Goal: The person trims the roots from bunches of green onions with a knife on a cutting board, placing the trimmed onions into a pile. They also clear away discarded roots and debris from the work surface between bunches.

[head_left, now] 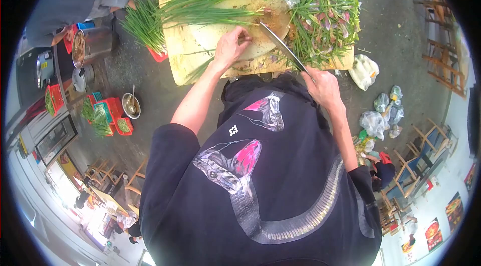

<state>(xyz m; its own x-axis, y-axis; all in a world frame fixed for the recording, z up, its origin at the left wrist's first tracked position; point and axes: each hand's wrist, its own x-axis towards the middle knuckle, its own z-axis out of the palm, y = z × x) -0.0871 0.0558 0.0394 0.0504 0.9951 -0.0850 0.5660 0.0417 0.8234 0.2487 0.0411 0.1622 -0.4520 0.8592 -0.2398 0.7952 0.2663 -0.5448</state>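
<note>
- Green scallions (205, 15) lay across the round board (203, 38) on the bench (174, 60).
- Your right hand (323, 86) gripped the knife (283, 47); couldn't tell whether your left hand (231, 48), curled, pinched anything.
- Knife slip risked nicking that hand, close by.
- Careless sweep risked spilling the trimmings (325, 20).

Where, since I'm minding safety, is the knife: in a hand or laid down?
In a hand: the right hand is closed round the handle end of the knife, with its blade over the round board.
</note>
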